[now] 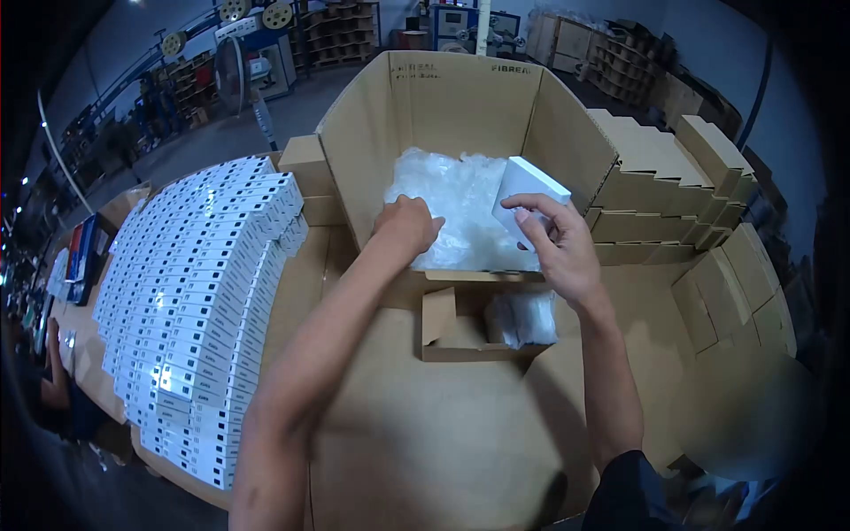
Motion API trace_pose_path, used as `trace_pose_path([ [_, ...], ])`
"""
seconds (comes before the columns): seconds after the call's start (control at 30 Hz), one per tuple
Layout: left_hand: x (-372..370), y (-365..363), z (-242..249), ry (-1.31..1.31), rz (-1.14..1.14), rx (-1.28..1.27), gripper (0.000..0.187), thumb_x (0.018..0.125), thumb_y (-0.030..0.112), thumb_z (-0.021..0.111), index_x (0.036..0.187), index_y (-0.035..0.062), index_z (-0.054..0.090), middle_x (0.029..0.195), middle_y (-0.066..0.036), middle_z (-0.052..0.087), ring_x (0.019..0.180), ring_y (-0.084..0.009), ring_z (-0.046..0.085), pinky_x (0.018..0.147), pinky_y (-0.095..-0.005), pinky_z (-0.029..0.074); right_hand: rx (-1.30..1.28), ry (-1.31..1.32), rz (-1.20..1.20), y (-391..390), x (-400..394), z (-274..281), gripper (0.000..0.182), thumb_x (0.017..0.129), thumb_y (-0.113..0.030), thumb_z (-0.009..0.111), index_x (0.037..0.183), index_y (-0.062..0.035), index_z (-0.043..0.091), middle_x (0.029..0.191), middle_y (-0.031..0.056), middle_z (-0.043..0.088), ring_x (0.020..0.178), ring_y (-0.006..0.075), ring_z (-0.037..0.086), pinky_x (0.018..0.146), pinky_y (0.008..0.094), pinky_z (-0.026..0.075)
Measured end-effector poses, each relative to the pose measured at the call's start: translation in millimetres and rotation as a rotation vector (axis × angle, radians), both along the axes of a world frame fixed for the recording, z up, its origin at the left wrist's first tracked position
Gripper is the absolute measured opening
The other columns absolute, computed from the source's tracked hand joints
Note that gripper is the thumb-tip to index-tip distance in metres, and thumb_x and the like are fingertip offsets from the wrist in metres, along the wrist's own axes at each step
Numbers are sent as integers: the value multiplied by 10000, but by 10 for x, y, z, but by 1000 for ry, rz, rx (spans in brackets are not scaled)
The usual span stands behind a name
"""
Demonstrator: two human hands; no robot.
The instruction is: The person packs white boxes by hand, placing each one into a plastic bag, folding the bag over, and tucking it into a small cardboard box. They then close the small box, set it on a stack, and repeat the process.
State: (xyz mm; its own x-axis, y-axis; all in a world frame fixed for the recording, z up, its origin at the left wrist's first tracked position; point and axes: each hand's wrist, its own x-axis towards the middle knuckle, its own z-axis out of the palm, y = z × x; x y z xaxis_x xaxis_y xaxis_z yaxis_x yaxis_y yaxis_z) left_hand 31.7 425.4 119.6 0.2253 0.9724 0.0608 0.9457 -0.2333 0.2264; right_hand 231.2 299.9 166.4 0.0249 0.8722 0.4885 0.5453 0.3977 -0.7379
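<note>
My right hand grips a flat white box between thumb and fingers, tilted above a heap of clear plastic bags. That heap fills the bottom of a large open cardboard box. Over the left side of the heap, my left hand is curled with its knuckles up. Its fingertips are mostly hidden, so what they hold cannot be made out. Below both hands stands a small open carton with several plastic-wrapped white items packed upright at its right end.
Stacked white labelled boxes cover the table's left side. Folded brown cartons are piled at the right, with more cardboard below. Another person's arm shows at the far left. Machinery stands behind.
</note>
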Motion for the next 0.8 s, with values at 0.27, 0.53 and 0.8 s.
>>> trace_pose_path([
  [0.27,-144,278,-199,-242,-96,122,351,911,257,750,1134,-7,686,1053,-223,729,988,-356,722,847,-455,574,-58,39,2,172,213,-245,187,978,-219,658,1100,-134,772,794,32,564,697,131,508,658,311,441],
  [0.53,-207,-845,533,-1080,-177,362,182,1014,168,656,1006,-12,630,776,-56,678,732,-108,646,666,-280,511,91,53,-108,-123,80,-82,594,752,-422,886,1249,-138,726,1028,138,637,872,244,593,806,357,505],
  [0.8,-168,-2183,16,-1436,-43,368,286,1078,262,583,1163,2,501,805,-30,618,704,-39,538,612,-210,430,-201,568,244,-1156,-393,-432,364,861,-273,849,1056,21,759,907,93,704,875,161,583,791,336,494],
])
